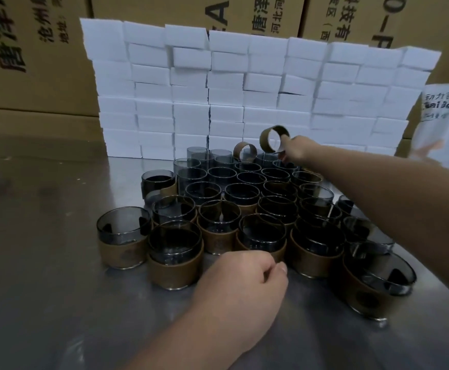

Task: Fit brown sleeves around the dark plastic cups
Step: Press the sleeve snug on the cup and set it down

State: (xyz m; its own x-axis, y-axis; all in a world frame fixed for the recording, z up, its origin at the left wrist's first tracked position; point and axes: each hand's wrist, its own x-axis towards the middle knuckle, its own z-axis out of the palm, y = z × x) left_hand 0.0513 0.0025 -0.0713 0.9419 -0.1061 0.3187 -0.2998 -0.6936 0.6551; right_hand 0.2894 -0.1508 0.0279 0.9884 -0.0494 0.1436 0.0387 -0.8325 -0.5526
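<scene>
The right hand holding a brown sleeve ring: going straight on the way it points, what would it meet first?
Probably the other brown sleeve ring standing on the rear dark plastic cups; if the right hand passes above it, the wall of white boxes. Depth unclear.

Right hand [295, 150] outstretched, seemingly pinching sleeve [264, 141]; left hand [244, 281] curled.

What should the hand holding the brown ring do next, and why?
Probably lower the sleeve, pinched in the right hand, over a bare cup just below it. The sleeve hangs above the back rows, where cups wear no sleeves yet, while the front cups already wear theirs.
</scene>
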